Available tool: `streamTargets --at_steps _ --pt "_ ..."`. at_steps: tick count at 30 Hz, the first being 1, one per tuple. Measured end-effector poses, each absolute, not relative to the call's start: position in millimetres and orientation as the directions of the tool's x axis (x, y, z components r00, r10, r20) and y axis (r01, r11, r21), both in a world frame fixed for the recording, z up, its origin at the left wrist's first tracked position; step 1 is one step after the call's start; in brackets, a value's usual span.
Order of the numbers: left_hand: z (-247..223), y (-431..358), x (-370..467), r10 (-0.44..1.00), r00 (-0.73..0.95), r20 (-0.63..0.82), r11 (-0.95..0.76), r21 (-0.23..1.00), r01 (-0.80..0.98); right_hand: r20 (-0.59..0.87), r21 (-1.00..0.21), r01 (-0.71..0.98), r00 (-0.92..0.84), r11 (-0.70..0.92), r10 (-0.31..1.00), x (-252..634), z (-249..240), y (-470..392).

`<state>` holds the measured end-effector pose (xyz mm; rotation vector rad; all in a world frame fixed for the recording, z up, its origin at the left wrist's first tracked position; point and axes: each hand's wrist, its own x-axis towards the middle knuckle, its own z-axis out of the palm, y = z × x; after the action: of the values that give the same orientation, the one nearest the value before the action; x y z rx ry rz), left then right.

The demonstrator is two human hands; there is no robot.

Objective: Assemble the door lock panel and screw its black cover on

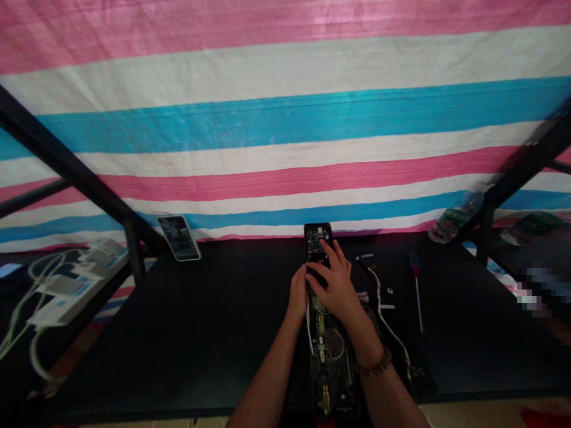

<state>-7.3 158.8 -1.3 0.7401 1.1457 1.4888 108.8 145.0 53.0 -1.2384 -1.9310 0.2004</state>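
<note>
A long black open casing (338,389) lies lengthwise on the black table in front of me. At its far end is a small circuit board (316,244); nearer to me are brass-coloured fittings (325,398) and thin white wires (309,327). My left hand (298,292) is closed at the casing's left edge, fingertips beside the board end. From the right, my right hand (333,282) reaches over the casing, its fingers bent. Its fingertips meet those of my left hand, while other fingers touch near the board. Whatever sits between the right fingertips is too small to make out.
Right of the casing lie a dark part with a white cable (392,333) and a screwdriver (416,276). A plastic bottle (455,217) leans at the back right. A phone (179,238) stands back left; a power strip (66,297) is far left. Striped sheeting (285,131) hangs behind.
</note>
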Motion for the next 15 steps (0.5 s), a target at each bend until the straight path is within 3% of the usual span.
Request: streamTargets --at_steps 10,15 --pt "-4.8 154.8 -5.9 0.962 -0.246 -0.122 0.033 0.940 -0.339 0.549 -0.460 0.744 -0.191 0.485 0.814 101.9 56.9 139.3" --pt "-1.3 152.5 -6.4 0.971 -0.228 -0.073 0.001 0.953 -0.302 0.563 -0.487 0.730 -0.157 0.480 0.811 101.1 54.2 139.4"
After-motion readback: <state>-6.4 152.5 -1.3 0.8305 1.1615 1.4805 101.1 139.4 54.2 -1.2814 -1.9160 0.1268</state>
